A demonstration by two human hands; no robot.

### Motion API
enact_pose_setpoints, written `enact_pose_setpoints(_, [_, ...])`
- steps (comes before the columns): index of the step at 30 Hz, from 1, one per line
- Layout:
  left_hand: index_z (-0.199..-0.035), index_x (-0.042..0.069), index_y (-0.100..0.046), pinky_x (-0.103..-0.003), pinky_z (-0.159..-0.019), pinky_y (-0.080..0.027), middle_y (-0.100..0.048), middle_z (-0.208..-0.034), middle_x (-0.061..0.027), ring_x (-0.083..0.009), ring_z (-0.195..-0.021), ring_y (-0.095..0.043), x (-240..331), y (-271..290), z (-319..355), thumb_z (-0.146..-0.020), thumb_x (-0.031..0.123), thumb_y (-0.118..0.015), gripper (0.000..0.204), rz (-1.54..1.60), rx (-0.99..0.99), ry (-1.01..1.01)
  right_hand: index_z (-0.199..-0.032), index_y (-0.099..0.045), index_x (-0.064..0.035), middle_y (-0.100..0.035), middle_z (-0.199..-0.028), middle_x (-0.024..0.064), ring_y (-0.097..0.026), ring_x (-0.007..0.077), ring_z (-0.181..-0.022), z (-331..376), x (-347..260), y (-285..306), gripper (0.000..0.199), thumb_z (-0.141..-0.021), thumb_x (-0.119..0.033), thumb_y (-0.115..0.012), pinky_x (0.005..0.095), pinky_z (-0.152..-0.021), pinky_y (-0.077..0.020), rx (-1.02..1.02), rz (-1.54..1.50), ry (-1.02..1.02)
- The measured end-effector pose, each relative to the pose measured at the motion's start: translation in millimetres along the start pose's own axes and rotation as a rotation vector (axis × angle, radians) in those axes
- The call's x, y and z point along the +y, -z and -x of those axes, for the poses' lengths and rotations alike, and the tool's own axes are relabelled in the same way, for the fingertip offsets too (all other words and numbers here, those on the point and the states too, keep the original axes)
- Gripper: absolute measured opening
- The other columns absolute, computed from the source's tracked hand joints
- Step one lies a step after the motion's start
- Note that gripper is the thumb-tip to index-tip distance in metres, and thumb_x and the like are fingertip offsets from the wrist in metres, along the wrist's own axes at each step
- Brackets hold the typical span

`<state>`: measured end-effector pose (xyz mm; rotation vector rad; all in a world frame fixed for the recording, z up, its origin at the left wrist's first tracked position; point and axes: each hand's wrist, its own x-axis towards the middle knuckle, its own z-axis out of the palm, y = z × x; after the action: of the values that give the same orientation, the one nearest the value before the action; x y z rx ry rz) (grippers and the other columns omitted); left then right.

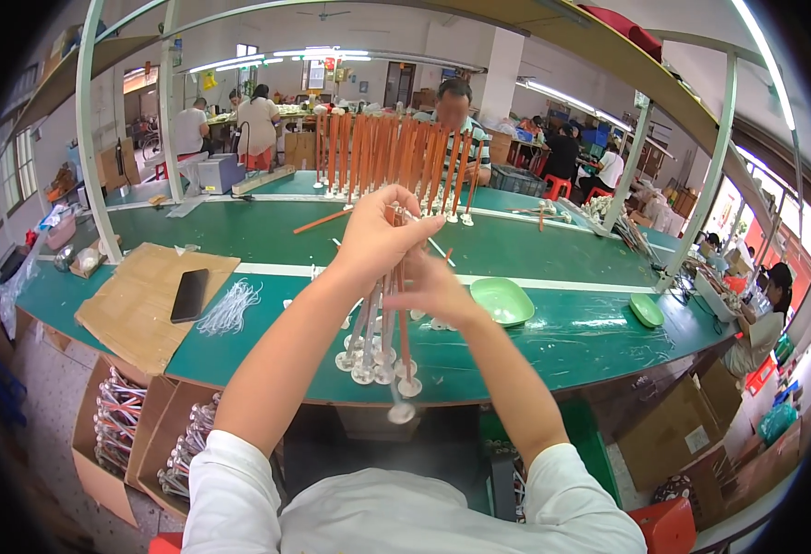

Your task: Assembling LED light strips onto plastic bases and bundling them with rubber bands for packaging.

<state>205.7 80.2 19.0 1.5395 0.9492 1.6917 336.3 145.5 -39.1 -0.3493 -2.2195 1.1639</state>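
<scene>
My left hand (382, 231) is closed around the upper part of a bundle of thin rods, in front of me over the green table. The rods (378, 319) are greyish and reddish-brown, hang downward, and end in white round bases (363, 371). One base hangs lower than the others, by the table's front edge. Against the right side of the bundle is my right hand (435, 291), smeared by motion, so its grip is unclear. Beyond my hands stand rows of upright orange-brown rods (396, 152) on white bases. A single orange rod (322, 221) lies flat left of my hands.
On the green table (562, 346) are a cardboard sheet (147, 295), a black phone (189, 295), white ties (230, 307) and two green trays, one larger (502, 302), one smaller (647, 310). Boxes of rods (114, 425) stand below left. A person (470, 138) sits opposite; metal posts (96, 138) frame the table.
</scene>
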Motion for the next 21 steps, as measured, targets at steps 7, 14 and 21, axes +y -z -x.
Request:
enact_pose_setpoints(7, [-0.071,0.005,-0.057,-0.024,-0.046,-0.033,-0.053,-0.064,0.0006,-0.0045,-0.051,-0.043,-4,-2,4,-0.087,0.028,-0.066,0.030,-0.095,0.143,0.071,-0.100,-0.056,0.0025,-0.065,-0.087,0.0081,-0.063,0.0160,-0.084,-8,36,-69,0.024,-0.082,-0.010,-0.064,0.0302,-0.074,-0.0496,0.137,-0.389,0.032])
enact_pose_setpoints(14, [-0.116,0.000,-0.051,-0.034,-0.084,-0.046,-0.058,-0.109,-0.0152,-0.0233,-0.093,-0.058,-15,58,67,-0.082,0.020,-0.069,0.044,-0.746,0.457,-0.848,-0.092,-0.054,-0.0079,-0.052,-0.066,0.0009,-0.049,0.0097,-0.059,-11,33,-65,0.019,-0.093,-0.027,-0.057,0.0275,-0.052,-0.0400,0.491,-0.375,-0.133])
enact_pose_setpoints(21, [-0.076,0.000,-0.054,-0.045,-0.067,-0.044,-0.058,-0.075,-0.0175,-0.0342,-0.070,-0.055,-198,196,319,-0.087,0.028,-0.063,0.031,-1.390,0.743,0.110,-0.071,-0.039,-0.0083,-0.033,-0.055,-0.0017,-0.035,0.0105,-0.052,17,32,-43,0.032,-0.099,-0.023,-0.046,0.0287,-0.058,-0.0354,0.340,-0.517,0.001])
